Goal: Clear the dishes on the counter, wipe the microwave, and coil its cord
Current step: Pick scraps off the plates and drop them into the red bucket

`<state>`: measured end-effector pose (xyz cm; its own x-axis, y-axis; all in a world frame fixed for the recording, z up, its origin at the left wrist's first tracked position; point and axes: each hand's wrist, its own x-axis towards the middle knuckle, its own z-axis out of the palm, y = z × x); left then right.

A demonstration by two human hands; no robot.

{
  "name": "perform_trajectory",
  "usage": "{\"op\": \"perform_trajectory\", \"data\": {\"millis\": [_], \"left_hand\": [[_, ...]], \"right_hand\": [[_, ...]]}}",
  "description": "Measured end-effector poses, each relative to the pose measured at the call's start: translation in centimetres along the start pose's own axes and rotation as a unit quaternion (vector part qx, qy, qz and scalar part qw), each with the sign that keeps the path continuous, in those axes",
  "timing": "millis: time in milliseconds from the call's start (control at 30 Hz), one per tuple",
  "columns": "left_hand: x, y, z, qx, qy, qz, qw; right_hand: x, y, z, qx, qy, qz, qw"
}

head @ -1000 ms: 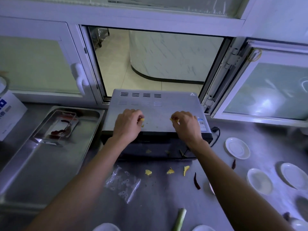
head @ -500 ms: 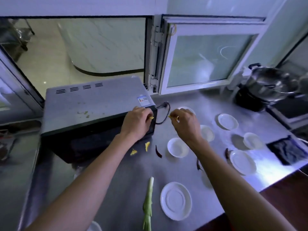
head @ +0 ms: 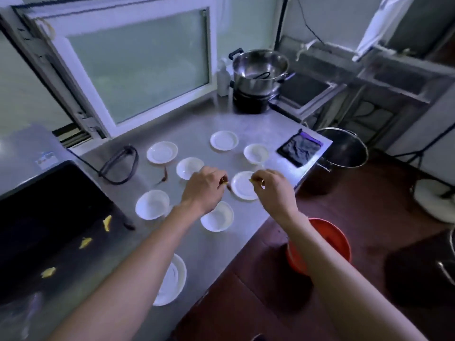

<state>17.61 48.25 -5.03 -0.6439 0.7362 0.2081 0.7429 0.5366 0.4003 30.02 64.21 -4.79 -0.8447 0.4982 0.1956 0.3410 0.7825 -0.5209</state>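
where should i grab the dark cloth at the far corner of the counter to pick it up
Pinch the dark cloth at a raised wrinkle near its middle, coming straight down from above. It lies flat and crumpled on the counter, so its edges give the fingers little to get under, while the folds stand up enough to catch.

No text, number or brand can be read anywhere; the one label in sight is a small sticker (head: 46, 157) on the top of the microwave (head: 27, 148) at the left, showing blue and pale patches, its print too blurred and too small to make out
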Motion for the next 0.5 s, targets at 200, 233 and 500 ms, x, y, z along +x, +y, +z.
{"op": "perform_trajectory", "data": {"millis": [200,233,500], "left_hand": [[3.2,10.6,7.3,-0.003,-0.074,0.048,0.996],[3.7,12.0,8.3,-0.005,-0.085,0.059,0.995],[7.1,20.1,16.4,-0.013,-0.162,0.128,0.978]], "right_hand": [[-4.0,11.5,-5.4,-0.016,0.029,0.076,0.997],[-4.7,13.0,-6.1,-0.017,0.041,0.091,0.995],[-8.6,22.6,-8.6,-0.042,0.074,0.196,0.977]]}}
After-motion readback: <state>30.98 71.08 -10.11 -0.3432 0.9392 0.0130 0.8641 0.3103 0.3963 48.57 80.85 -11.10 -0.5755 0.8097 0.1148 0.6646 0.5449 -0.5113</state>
